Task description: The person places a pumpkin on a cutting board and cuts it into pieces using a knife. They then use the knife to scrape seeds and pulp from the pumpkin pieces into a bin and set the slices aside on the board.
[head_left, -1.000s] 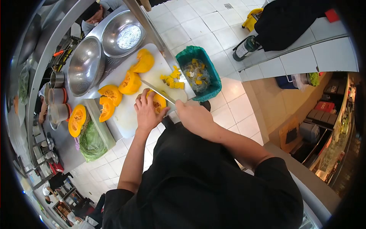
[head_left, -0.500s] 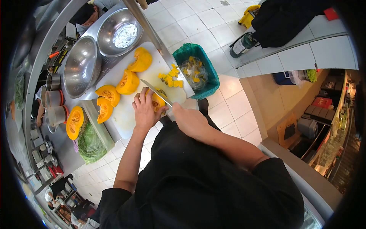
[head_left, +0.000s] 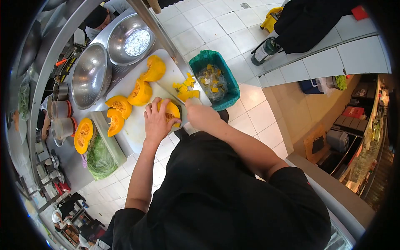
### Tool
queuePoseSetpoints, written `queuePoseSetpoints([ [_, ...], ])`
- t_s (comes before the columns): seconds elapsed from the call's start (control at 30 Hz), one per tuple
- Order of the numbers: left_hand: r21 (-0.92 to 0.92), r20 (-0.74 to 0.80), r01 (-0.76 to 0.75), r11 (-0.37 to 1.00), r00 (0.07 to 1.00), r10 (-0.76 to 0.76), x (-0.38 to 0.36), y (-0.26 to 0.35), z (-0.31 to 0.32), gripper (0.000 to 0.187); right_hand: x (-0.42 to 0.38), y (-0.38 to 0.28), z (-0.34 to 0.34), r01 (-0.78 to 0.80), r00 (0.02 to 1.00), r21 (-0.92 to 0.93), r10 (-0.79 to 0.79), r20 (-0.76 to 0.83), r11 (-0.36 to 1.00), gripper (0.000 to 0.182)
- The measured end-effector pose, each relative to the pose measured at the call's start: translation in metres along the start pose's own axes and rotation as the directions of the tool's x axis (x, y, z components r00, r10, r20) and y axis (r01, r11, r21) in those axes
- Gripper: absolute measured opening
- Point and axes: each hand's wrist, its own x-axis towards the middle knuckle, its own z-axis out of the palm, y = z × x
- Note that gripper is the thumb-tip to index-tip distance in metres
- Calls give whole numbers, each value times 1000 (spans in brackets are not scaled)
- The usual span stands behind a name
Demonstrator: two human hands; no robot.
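My left hand (head_left: pixel 156 121) is closed around a pumpkin piece (head_left: pixel 173 110) near the front edge of the white cutting board (head_left: pixel 130 135), its orange cut face and seeds showing. In my right hand (head_left: pixel 203 116) is a knife (head_left: pixel 167 89), its blade lying low over the board just beyond that piece. Small yellow pumpkin trimmings (head_left: pixel 183 88) are heaped against the blade's far side. More seeded pumpkin pieces sit along the board, among them a chunk (head_left: pixel 153 68) at the far end and another chunk (head_left: pixel 140 92) in the middle.
A green-lined bin (head_left: pixel 228 89) holding scraps stands off the board's right side. Two steel colanders (head_left: pixel 88 77) are behind the board. A pumpkin half (head_left: pixel 84 135) and a bagged leafy vegetable (head_left: pixel 101 156) lie at left. Another person (head_left: pixel 98 18) is across the counter.
The knife has moved off the held pumpkin piece, away toward the trimmings, and my right hand moved with it. The trimmings have shifted slightly. My left hand still holds the piece.
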Motion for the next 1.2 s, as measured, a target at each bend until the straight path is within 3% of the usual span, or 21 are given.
queuePoseSetpoints([
  [0.07,7,-2,7,1000,1000,-7,-3,1,2,85,-2,6,-6,-1,1000,-6,1,-21,1000,20],
  [0.23,-36,-56,232,972,971,-234,-5,13,6,78,-15,0,-22,60,997,-83,-64,-53,995,17],
  [0.4,-24,-161,149,989,975,-151,-10,5,17,76,-48,-19,-28,120,993,-85,-120,12,989,21],
  [0.53,-36,-196,72,997,978,-77,-14,-1,20,73,-66,-29,-32,61,994,-87,-53,100,994,22],
  [0.77,-80,-130,65,995,989,-75,-12,-5,17,76,-64,-40,-36,7,993,-127,9,118,992,16],
  [0.93,-49,-194,73,996,978,-81,-13,-6,21,70,-48,-33,-13,41,997,-227,-27,66,973,16],
  [1.2,-104,-135,189,976,970,-202,-19,10,15,68,3,-9,9,13,1000,-136,-10,19,991,20],
])
